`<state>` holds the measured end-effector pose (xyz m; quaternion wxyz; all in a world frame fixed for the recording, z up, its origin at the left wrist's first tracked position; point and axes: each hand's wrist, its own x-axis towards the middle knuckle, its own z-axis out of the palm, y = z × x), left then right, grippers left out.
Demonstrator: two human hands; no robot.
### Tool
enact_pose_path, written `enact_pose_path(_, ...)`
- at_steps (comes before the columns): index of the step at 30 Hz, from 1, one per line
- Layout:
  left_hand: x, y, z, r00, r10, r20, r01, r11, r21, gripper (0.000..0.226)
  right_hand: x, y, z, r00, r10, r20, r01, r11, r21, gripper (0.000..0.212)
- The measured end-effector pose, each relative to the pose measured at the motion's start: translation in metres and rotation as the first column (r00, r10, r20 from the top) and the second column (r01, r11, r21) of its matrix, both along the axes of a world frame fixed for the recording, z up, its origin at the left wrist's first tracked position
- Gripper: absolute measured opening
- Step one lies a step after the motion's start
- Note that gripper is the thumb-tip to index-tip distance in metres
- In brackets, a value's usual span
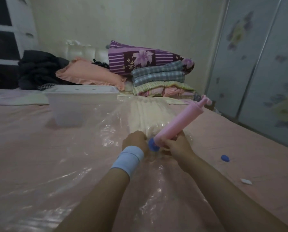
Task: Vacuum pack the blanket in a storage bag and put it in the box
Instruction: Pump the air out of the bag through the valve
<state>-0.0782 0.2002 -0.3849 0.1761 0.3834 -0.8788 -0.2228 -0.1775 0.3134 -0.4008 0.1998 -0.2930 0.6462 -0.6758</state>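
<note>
Blanket [145, 114] cream, inside clear storage bag [89, 148] mid-bed, right hand [175, 144] fingers clamped on tilted pink pump [178, 122], left hand [134, 140] fingers curled at blue valve [152, 145], their grip unclear, lidded box [78, 104] toward bed's far left

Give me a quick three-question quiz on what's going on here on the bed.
1. True or false: the right hand holds the pink pump.
2. Which lies loose on the sheet at the right: A) blue cap, B) scissors, C) phone?
3. Fill in: the cream blanket is inside the clear ___.

Key: 1 true; 2 A; 3 bag.
</note>
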Motion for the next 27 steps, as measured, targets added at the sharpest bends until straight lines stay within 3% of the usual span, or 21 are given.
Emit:
enact_pose_path(4,0.005,-0.014,0.007,0.979,-0.088,-0.183,0.119,0.978,0.169,0.023,0.001,-0.001,0.005,0.999,0.002,0.043,0.000,0.999,-0.051,0.040)
enact_pose_path(9,0.011,-0.016,0.019,0.918,-0.090,-0.386,0.241,0.900,0.364,0.026,-0.003,0.005,0.014,0.997,0.036,0.074,-0.026,0.992,-0.122,0.047)
enact_pose_path(14,0.009,-0.014,0.021,0.918,-0.082,-0.389,0.240,0.894,0.378,0.028,-0.002,0.006,0.015,0.998,0.042,0.051,-0.036,0.992,-0.123,0.049)
enact_pose_path(18,0.004,-0.013,0.023,0.868,0.006,-0.496,0.245,0.865,0.439,0.015,-0.010,0.005,0.017,0.999,0.018,0.050,-0.011,0.990,-0.138,0.055)
enact_pose_path(27,0.001,-0.018,0.022,0.862,-0.032,-0.506,0.264,0.880,0.394,0.019,-0.020,0.011,0.029,0.999,0.016,-0.040,-0.018,0.999,-0.045,0.055)
